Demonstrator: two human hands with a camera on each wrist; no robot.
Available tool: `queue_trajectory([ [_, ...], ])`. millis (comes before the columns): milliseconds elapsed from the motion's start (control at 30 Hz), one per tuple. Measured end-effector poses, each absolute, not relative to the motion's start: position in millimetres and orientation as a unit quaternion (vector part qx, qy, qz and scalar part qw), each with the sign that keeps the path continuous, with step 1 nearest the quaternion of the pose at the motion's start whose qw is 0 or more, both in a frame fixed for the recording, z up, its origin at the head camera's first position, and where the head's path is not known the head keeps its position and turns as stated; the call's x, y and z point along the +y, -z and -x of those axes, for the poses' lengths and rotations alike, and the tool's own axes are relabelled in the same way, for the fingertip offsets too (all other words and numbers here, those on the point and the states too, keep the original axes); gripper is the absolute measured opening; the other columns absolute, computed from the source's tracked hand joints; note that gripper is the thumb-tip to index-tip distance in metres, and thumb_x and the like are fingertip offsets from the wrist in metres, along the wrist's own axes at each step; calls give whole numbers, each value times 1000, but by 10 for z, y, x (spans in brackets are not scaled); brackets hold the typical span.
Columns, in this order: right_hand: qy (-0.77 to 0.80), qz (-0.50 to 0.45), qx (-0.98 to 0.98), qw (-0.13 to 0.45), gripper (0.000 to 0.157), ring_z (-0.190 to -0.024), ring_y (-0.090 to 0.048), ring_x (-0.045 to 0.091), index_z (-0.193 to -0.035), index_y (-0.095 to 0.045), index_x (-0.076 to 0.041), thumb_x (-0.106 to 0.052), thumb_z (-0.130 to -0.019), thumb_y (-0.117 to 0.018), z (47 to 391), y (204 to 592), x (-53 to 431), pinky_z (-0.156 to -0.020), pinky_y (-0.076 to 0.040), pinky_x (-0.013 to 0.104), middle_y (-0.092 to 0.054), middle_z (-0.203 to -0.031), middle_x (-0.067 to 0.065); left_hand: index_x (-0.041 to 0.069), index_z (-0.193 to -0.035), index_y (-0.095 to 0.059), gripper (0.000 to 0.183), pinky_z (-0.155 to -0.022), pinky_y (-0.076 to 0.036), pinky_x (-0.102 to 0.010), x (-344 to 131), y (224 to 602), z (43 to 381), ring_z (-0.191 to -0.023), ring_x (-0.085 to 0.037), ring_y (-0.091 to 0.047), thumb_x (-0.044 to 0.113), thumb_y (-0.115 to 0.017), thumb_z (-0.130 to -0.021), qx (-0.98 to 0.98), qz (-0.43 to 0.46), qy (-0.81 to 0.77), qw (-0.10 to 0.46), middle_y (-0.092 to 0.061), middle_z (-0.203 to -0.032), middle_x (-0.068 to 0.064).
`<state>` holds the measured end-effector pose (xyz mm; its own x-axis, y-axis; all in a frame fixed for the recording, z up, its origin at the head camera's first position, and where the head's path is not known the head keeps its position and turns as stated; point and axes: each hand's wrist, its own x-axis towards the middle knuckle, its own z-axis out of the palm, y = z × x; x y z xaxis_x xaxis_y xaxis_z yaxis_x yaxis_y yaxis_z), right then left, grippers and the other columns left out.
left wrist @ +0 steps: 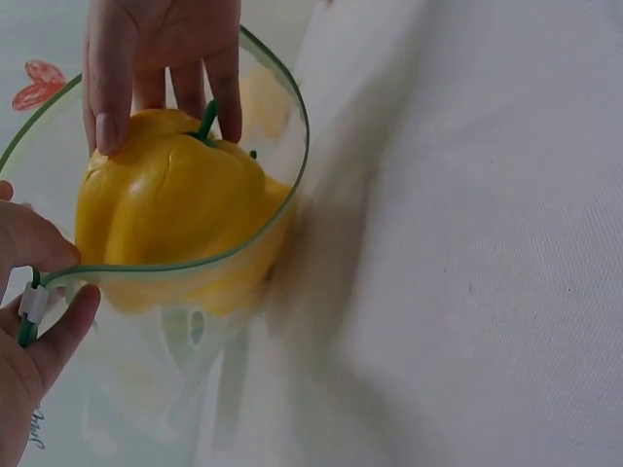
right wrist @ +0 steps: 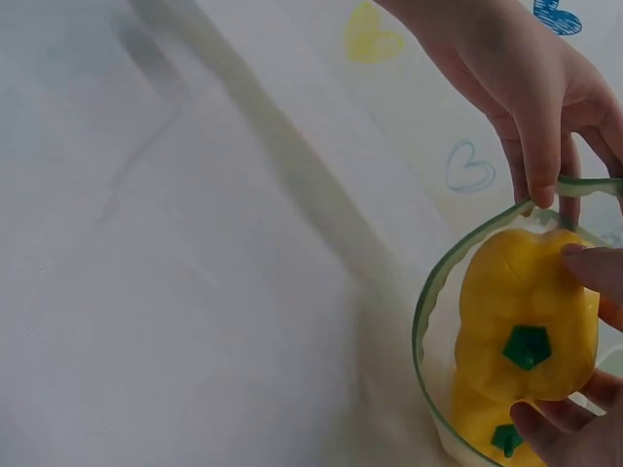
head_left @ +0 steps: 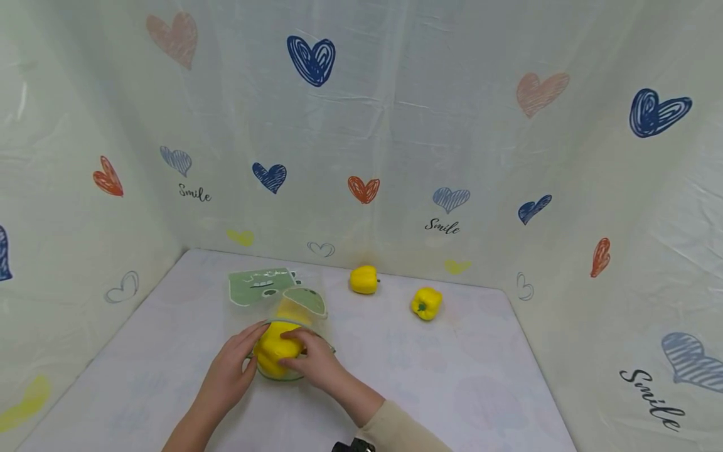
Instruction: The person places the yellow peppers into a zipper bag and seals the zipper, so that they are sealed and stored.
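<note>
A clear zip bag with green printed shapes lies on the table, its green-edged mouth held wide towards me. My left hand pinches the bag's rim on the left, beside a white slider. In the mouth sits a yellow bell pepper, gripped between the thumb and fingers of my right hand. Its green stem shows in the right wrist view. Under it, another yellow bell pepper lies inside the bag, partly covered.
Two more yellow bell peppers lie on the white tabletop, one at the back and one further right. A white curtain printed with hearts surrounds the table. Something black shows at the bottom edge.
</note>
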<state>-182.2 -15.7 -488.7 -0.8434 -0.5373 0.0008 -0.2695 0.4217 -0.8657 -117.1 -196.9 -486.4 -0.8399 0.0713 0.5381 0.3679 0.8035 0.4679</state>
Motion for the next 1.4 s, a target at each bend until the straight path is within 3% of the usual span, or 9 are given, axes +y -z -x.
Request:
queue_trajectory([
  [167,458,224,851,125,42,-115,-54,10,-124,-65,-21,-28,-84,-77,1837,4876,-194,-98,-48,34,-60,-127,-11,1,-127,-60,67,-98,-41,-28,-1976,4873,1175,-111,-29,-57,-21,-74,-66,-910,128,289,270,-59,-131,-11],
  [367,444,196,866,120,46,-120,-53,14,-126,-64,-20,-30,-83,-78,1873,4871,-244,-103,-43,41,-62,-126,-8,1,-127,-60,66,-94,-43,-38,-1970,4864,1181,-112,-29,-56,-21,-73,-66,-911,128,285,269,-59,-131,-11],
  [467,441,181,871,121,48,-120,-53,15,-127,-64,-21,-31,-83,-78,1897,4877,-267,-103,-44,42,-61,-128,-5,1,-127,-60,66,-102,-38,-21,-1966,4865,1186,-113,-29,-56,-21,-73,-67,-911,125,288,268,-59,-131,-11],
  [533,438,173,874,121,49,-119,-54,17,-129,-63,-22,-32,-83,-78,1913,4887,-281,-102,-44,42,-61,-129,-3,0,-128,-60,66,-104,-28,-8,-1963,4866,1189,-113,-30,-56,-21,-73,-66,-909,126,291,269,-59,-131,-12],
  [600,434,164,878,120,49,-118,-54,17,-129,-63,-23,-33,-83,-77,1931,4893,-296,-101,-45,42,-61,-129,-2,0,-128,-60,67,-103,-20,-2,-1959,4867,1193,-112,-30,-56,-21,-73,-66,-908,127,292,272,-59,-131,-12],
  [767,428,150,884,115,49,-113,-57,16,-128,-64,-20,-34,-83,-78,1960,4894,-327,-97,-49,40,-62,-127,-1,1,-128,-60,67,-99,-35,-10,-1949,4866,1199,-110,-28,-57,-21,-74,-65,-905,132,287,284,-59,-131,-12],
  [933,457,144,871,110,50,-108,-56,15,-127,-62,-14,-28,-82,-78,1991,4898,-347,-95,-50,38,-61,-125,-1,-1,-126,-61,68,-96,-28,-2,-1947,4886,1210,-107,-28,-57,-22,-75,-63,-897,143,289,304,-59,-130,-13],
  [1133,465,159,866,90,45,-104,-55,13,-123,-61,-13,-22,-82,-79,2028,4902,-372,-94,-49,35,-60,-118,-4,0,-127,-60,70,-82,-40,-8,-1950,4906,1215,-102,-25,-57,-22,-75,-62,-895,139,281,317,-59,-130,-12],
  [1400,443,158,879,78,41,-96,-55,11,-117,-64,-13,-21,-81,-80,2113,4914,-442,-90,-50,32,-62,-110,-5,0,-127,-60,71,-80,-41,-8,-1935,4894,1213,-100,-24,-57,-22,-75,-62,-898,127,280,316,-58,-130,-12],
])
